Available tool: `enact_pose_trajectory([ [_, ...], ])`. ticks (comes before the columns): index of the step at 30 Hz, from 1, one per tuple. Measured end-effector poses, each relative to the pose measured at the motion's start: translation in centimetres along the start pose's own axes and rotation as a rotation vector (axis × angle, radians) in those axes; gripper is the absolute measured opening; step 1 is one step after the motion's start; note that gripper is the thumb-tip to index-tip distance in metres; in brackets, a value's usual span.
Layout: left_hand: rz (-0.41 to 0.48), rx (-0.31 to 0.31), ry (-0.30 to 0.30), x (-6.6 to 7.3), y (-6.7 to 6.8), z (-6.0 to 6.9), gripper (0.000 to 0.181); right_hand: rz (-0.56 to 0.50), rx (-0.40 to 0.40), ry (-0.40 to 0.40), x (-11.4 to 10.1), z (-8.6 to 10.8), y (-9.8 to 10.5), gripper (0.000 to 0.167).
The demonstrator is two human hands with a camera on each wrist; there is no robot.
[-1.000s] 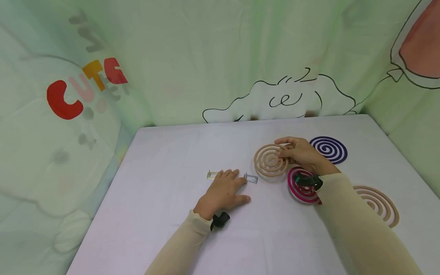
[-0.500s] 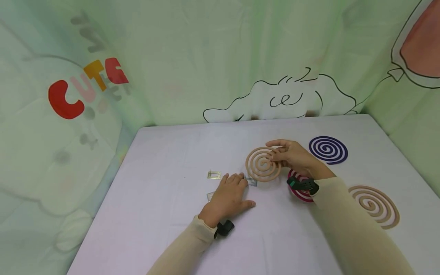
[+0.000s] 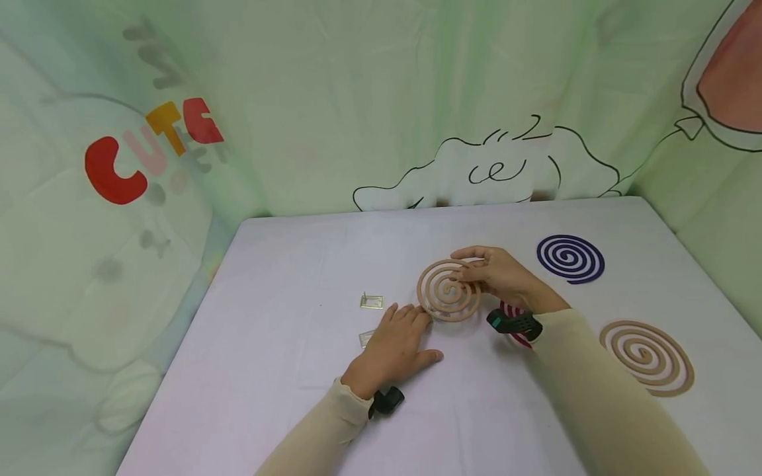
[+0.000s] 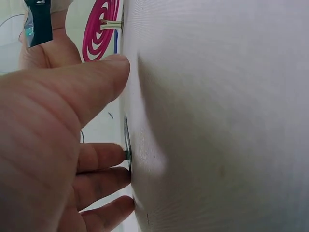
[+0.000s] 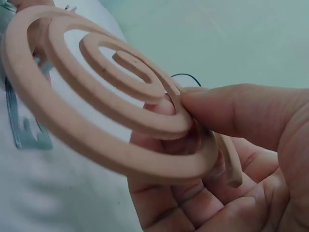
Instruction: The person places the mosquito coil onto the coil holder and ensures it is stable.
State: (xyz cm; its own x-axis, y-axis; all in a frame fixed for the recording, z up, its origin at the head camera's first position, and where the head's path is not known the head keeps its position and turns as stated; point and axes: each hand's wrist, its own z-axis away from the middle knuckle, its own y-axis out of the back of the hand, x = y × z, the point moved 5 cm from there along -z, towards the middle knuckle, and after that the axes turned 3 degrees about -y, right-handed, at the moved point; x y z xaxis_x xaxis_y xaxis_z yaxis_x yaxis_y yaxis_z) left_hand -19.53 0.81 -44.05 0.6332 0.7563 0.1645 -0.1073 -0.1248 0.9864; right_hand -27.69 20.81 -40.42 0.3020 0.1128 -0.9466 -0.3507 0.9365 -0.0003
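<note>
Between thumb and fingers, the right hand pinches a tan spiral coil by its right side, tilted above the table. In the right wrist view the coil fills the upper left, the thumb on top of it. The left hand lies palm down with fingers spread, fingertips at a small metal stand mostly hidden under the coil; that stand shows at the left of the right wrist view. In the left wrist view, the left fingers touch the thin stand edge-on.
A magenta coil is raised on a stand, partly behind the right wrist. A dark blue coil lies back right and another tan coil front right. A gold stand and a silver stand are left of the left hand.
The right hand has carried the tan coil left and slightly nearer, over the metal stand by the left fingers. The left hand has shifted slightly right and nearer, uncovering the gold and silver stands.
</note>
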Motion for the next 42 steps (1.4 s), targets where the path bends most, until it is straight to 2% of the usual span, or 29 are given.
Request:
enact_pose_trajectory([
  [3, 0.013, 0.014, -0.012, 0.0, 0.0, 0.1, 0.069, -0.008, 0.006, -0.008, -0.1, 0.0, -0.6, 0.053],
  [8, -0.022, 0.026, -0.019, -0.1, 0.1, 0.4, 0.075, -0.028, 0.007, -0.011, -0.2, 0.0, -1.3, 0.052],
  [15, -0.119, -0.021, -0.005, 0.2, 0.0, 0.8, 0.08, -0.028, 0.014, -0.018, 0.2, -0.2, -1.9, 0.05],
  [18, -0.12, -0.042, 0.005, 0.3, -0.2, 1.0, 0.079, -0.015, 0.029, -0.02, 0.6, -0.4, -2.1, 0.047],
  [23, -0.122, -0.041, 0.001, 0.4, -0.1, 1.2, 0.08, -0.017, 0.051, -0.018, 0.9, -0.5, -2.5, 0.045],
  [32, -0.111, -0.047, 0.004, 0.6, -0.2, 1.3, 0.083, -0.019, 0.07, -0.046, 1.4, -0.5, -2.9, 0.05],
  [36, -0.109, -0.057, 0.008, 0.5, -0.3, 1.3, 0.084, 0.03, 0.076, -0.047, 1.7, -0.5, -3.1, 0.055],
  [42, -0.136, -0.086, 0.017, 0.4, -0.4, 1.4, 0.084, 0.113, 0.039, -0.04, 1.7, -0.4, -3.4, 0.064],
])
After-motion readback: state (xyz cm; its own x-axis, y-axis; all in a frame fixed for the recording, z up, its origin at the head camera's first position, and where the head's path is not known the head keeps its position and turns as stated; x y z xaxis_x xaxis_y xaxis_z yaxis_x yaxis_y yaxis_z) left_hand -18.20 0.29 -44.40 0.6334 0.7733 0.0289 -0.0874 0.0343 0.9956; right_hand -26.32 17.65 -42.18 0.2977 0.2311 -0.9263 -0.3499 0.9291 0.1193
